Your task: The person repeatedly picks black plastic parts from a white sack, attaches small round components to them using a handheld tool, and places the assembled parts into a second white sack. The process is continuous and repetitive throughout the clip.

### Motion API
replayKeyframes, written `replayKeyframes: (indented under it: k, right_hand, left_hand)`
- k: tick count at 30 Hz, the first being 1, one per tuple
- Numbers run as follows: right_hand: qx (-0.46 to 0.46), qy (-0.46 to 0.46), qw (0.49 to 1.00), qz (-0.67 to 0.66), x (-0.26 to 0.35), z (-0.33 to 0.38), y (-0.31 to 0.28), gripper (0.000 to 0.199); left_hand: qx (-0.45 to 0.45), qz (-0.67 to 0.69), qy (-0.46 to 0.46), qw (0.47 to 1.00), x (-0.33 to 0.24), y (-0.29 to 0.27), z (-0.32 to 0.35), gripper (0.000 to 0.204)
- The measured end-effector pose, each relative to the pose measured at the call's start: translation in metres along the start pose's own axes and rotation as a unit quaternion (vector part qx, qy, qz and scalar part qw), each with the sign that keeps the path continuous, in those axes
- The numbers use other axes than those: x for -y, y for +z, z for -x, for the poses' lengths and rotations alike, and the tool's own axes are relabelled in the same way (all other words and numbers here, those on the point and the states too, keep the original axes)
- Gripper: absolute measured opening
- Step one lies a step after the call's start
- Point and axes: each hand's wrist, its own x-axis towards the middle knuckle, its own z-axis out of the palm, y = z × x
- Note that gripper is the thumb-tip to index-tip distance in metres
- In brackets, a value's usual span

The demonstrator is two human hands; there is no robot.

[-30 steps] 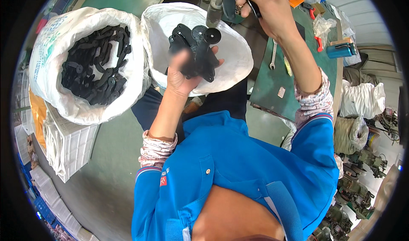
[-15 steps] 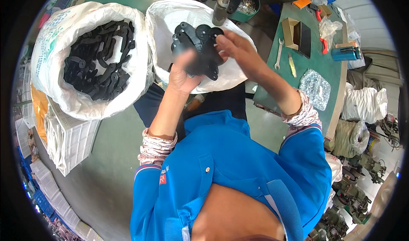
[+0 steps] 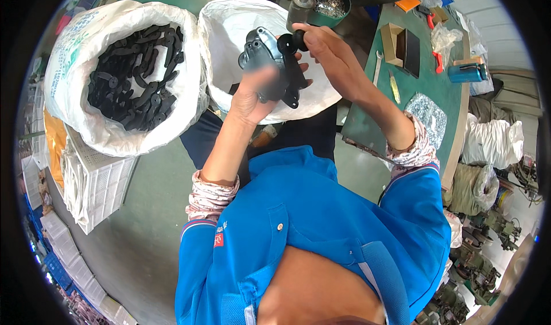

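Observation:
In my left hand (image 3: 252, 98) lies a bunch of black lever-shaped parts (image 3: 295, 75), its fingers wrapped under and around them. My right hand (image 3: 338, 61) pinches the rounded end of one black part (image 3: 299, 40) with thumb and fingers, at the right edge of the bunch. Whether that part is apart from the others, I cannot tell. Both hands are above the mouth of a white woven bag (image 3: 221, 29), whose inside is mostly hidden by them. Just beyond the right fingertips stands a grey metal machine post (image 3: 302, 6).
On the left, a second white bag (image 3: 63, 89) holds many similar black parts (image 3: 135, 75), beside a white crate (image 3: 109, 193). A green tub (image 3: 332, 12) of small metal pieces stands behind the post. A wrench (image 3: 377, 66), a knife (image 3: 394, 87) and a blue bottle (image 3: 466, 72) lie on the green bench (image 3: 367, 115).
My right hand has moved slightly up and its fingers have closed on the end of a black part. The bunch in my left hand has shifted a little to the right.

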Motion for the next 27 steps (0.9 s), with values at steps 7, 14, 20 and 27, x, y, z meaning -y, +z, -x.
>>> replayKeyframes:
  k: [7,14,20,27]
  right_hand:
    - [0.005,0.027,0.994,-0.104,-0.011,-0.012,-0.017,0.023]
    - [-0.119,0.026,0.968,-0.221,0.029,-0.089,-0.059,0.026]
    - [-0.028,0.177,0.972,-0.153,0.045,-0.107,-0.061,0.02]
    - [0.069,0.042,0.997,-0.014,-0.01,-0.019,-0.022,0.046]
  left_hand:
    - [-0.021,-0.011,-0.005,1.0,-0.002,0.006,-0.004,0.068]
    - [-0.06,-0.025,-0.009,0.998,-0.005,0.0,-0.008,0.066]
    - [-0.071,0.002,0.003,0.997,-0.014,0.006,-0.009,0.062]
    - [-0.068,0.065,0.007,0.996,-0.022,0.004,-0.014,0.055]
